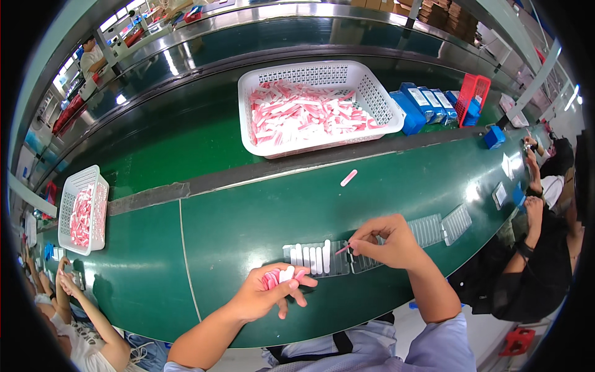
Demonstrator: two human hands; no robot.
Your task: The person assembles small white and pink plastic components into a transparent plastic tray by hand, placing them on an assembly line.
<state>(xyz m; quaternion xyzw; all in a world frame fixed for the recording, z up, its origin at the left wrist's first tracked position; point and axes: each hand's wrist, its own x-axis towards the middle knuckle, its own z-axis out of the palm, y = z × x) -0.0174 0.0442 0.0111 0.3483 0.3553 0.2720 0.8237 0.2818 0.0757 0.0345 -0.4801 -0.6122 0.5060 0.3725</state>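
My left hand [271, 292] is closed around a small bunch of pink-and-white strips [271, 279], flat with rounded ends. Just right of it, my right hand [389, 240] pinches one thin pink strip [343, 249] edge-on over a clear plastic tray [339, 266]. Several white strips [312, 259] lie side by side in that tray's left part. More clear slotted trays [426, 230] run on to the right, partly hidden behind my right hand. A single pink strip [349, 178] lies alone on the green table, beyond my hands.
A large white basket [260, 149] full of strips stands beyond the table's dark ledge; a smaller filled one [99, 211] is at left. Blue packs [427, 105] and a red basket [472, 99] are at far right. Co-workers sit on both sides, their arms over the table.
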